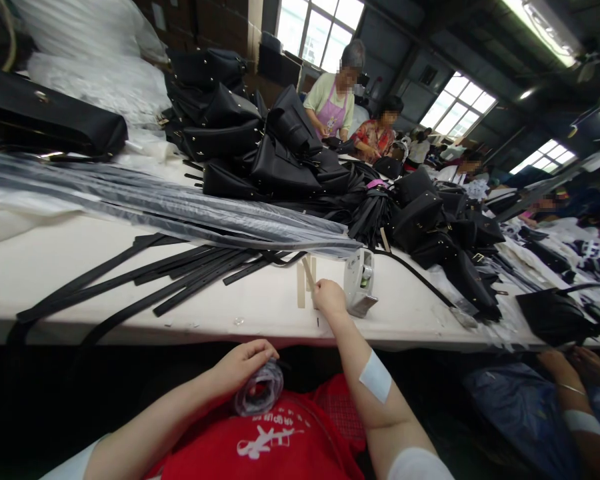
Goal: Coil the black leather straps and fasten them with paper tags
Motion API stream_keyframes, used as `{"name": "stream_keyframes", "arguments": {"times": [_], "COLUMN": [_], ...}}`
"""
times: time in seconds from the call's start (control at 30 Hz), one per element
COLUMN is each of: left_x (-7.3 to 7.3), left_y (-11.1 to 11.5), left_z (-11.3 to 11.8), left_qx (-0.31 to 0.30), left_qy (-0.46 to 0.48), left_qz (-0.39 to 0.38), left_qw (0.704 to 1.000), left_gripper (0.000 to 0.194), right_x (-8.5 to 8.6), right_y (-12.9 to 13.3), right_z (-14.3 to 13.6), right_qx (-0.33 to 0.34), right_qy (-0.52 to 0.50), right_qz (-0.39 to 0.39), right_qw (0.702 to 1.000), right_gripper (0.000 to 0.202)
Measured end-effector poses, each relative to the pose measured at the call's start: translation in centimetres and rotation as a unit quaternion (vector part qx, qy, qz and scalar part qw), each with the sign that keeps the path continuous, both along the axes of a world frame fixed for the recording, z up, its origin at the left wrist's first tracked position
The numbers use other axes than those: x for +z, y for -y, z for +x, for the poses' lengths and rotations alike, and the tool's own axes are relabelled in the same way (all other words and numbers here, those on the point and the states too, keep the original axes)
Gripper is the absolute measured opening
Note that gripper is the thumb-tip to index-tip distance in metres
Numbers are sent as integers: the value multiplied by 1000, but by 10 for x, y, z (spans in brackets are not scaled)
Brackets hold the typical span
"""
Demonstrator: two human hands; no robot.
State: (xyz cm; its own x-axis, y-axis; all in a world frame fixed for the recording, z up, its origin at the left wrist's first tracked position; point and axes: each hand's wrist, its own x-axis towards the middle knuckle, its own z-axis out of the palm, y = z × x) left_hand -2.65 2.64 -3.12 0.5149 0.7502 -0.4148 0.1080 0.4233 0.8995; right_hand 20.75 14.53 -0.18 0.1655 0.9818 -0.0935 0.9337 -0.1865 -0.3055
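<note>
Head view, looking down over a white table [70,273]. Left hand [243,363] low, below the table edge and above a red apron [280,440], fingers curled shut around a bundle of clear plastic wrap [260,390], crumpled, glossy, greyish with dark showing through, bulging out under the thumb and fingertips. Right hand [329,297] stretched forward onto the table, fingers bunched and pinched on the lower end of a pale tape strip [309,272], a thin beige sliver slanting up and away from the fingertips; a second beige strip [301,285] lying flat just to the left, near the knuckles but not clearly touching. White tape dispenser [360,283] standing just to the right of that hand, close beside it. White plaster [376,377] across the right forearm. Long black straps [145,280] fanned over the table to the left, partly under a sheet of clear film [170,207]. Black handbags [260,147] heaped further back. Other people [333,100] at work beyond the heap, another person's hands [570,363] at the lower right edge.
</note>
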Motion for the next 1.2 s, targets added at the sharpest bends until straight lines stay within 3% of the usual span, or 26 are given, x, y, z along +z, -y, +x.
{"name": "stream_keyframes", "arguments": {"times": [0.17, 0.27, 0.37, 0.5, 0.57, 0.63, 0.67, 0.77, 0.87, 0.97, 1.2], "left_x": [-5, -5, -4, -5, -5, -5, -4, 1, 4, 3, -8], "left_y": [1, 3, 4, 4, 4, 4, 4, 4, 4, 4, 1], "left_z": [0, 1, 3, 5, 5, 5, 5, 3, 0, -2, -3], "left_qx": [4, 17, 39, 51, 47, 34, 28, 19, 25, 8, -30], "left_qy": [2, -3, -8, -8, -1, 9, 13, 13, 10, 5, -24], "left_qz": [-21, -31, -49, -58, -57, -60, -64, -83, -89, -78, -52], "left_qw": [1000, 999, 998, 997, 997, 998, 998, 996, 996, 997, 998], "left_gripper": [51, 50, 48, 48, 51, 53, 55, 59, 59, 59, 61], "right_x": [2, 3, 7, 20, 28, 36, 40, 47, 50, 46, 17], "right_y": [24, 46, 65, 83, 92, 103, 110, 133, 156, 170, 175], "right_z": [20, 22, 19, 13, 10, 5, 2, -6, -13, -20, -32], "right_qx": [25, 50, 32, -20, 27, 80, 87, 84, 159, 229, 315], "right_qy": [-113, -220, -430, -611, -673, -693, -681, -591, -491, -411, -232], "right_qz": [25, 17, 12, -60, -109, -133, -128, -70, 16, 77, 138], "right_qw": [993, 974, 902, 789, 731, 704, 716, 799, 857, 879, 910], "right_gripper": [19, 35, 61, 44, 48, 59, 55, 24, 22, 19, 21]}}
